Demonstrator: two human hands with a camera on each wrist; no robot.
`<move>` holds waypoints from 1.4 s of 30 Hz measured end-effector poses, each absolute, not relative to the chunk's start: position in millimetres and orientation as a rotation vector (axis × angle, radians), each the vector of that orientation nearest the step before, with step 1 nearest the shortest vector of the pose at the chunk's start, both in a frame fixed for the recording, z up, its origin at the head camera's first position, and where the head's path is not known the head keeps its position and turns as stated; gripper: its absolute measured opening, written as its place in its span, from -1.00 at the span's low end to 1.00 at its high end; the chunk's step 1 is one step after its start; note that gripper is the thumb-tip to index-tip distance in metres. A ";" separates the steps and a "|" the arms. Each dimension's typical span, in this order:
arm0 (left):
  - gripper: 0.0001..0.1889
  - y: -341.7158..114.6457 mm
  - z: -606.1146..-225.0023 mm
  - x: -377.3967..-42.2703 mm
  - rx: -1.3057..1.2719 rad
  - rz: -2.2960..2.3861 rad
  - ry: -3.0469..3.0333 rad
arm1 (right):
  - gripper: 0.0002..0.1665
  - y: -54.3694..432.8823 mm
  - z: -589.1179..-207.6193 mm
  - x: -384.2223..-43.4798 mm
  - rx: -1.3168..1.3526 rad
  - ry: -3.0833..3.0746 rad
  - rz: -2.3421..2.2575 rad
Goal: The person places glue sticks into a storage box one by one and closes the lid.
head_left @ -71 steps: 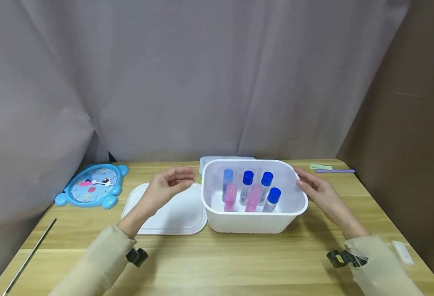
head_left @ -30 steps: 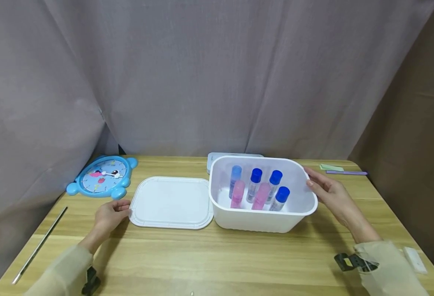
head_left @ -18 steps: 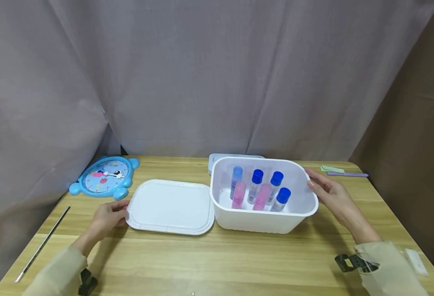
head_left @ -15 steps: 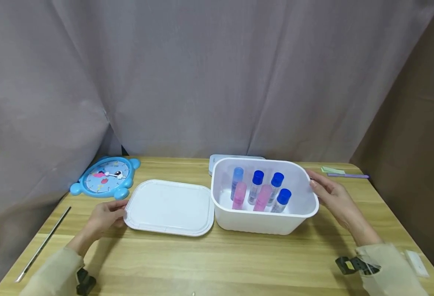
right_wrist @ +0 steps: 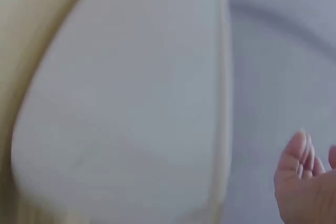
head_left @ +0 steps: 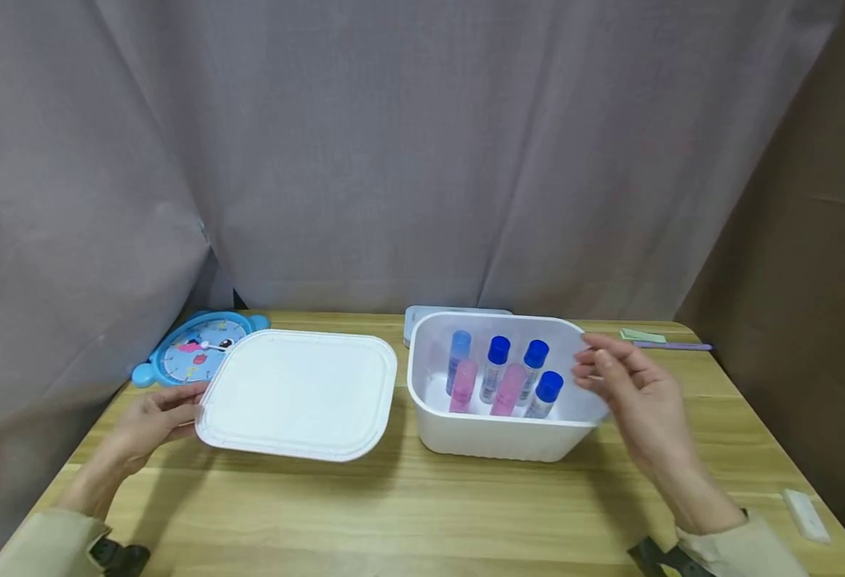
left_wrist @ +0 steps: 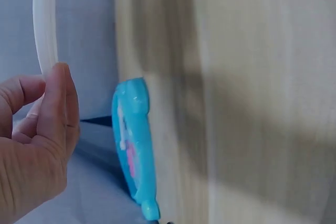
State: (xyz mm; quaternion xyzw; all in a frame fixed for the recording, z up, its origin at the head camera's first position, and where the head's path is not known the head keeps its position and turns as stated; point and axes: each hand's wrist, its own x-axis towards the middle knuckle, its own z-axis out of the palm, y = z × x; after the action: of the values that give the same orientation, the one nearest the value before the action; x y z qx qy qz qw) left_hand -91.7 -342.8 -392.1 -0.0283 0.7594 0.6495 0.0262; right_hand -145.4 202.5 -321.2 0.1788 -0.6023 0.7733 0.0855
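My left hand (head_left: pixel 151 421) pinches the left edge of a white lid (head_left: pixel 299 393), fingers and thumb on either side of it. The lid is raised off the table, its thin edge (left_wrist: pixel 46 24) seen side-on in the left wrist view. To its right stands a white plastic bin (head_left: pixel 501 437) holding several small bottles, with dark blue caps (head_left: pixel 498 349), a light blue cap (head_left: pixel 460 344) and pink bodies (head_left: pixel 509 389). My right hand (head_left: pixel 641 401) hovers by the bin's right rim with loosely bent fingers and nothing in them; the right wrist view shows it apart from the bin's wall (right_wrist: pixel 121 103).
A blue animal-shaped clock (head_left: pixel 202 353) lies at the back left, partly covered by the lid. Behind the bin is a pale flat case (head_left: pixel 422 314). Green paper slips (head_left: pixel 641 336) and a purple pen (head_left: pixel 674 346) lie back right, a white block (head_left: pixel 806 515) at the right edge.
My left hand took the lid's left edge and lifted it up and leftward, away from the bin. My right hand let go of the bin's right rim and rose.
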 end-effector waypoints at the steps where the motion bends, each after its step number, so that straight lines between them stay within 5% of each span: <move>1: -0.67 -345.5 -390.5 -91.0 -0.063 2.053 2.318 | -0.73 191.7 -321.2 -139.8 0.579 -1.869 2.316; 8: -0.58 -348.9 -380.2 -90.2 0.025 2.240 2.194 | -0.51 119.1 -328.4 -121.1 0.816 -2.328 2.442; 17: -0.57 -326.3 -368.9 -91.7 0.120 2.302 2.163 | -0.45 77.3 -338.9 -124.5 0.671 -2.289 2.697; 24: -0.61 -305.8 -357.8 -95.3 0.171 2.274 2.168 | -0.79 86.7 -337.3 -123.8 0.536 -2.220 2.655; 32: -0.76 -276.7 -338.5 -106.2 0.130 2.256 2.278 | -0.88 118.2 -326.0 -127.2 0.602 -2.227 2.442; 42: -0.79 -216.1 -312.2 -123.9 0.277 2.416 2.316 | -0.71 171.3 -291.0 -134.4 0.820 -1.968 1.982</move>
State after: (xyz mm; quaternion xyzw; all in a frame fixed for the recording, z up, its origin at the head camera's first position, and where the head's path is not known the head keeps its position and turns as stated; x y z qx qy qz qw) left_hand -123.9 -216.1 -312.2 0.0820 0.6855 0.7153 -0.1082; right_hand -134.4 171.3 -291.0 0.2798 -0.6716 0.6763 0.1152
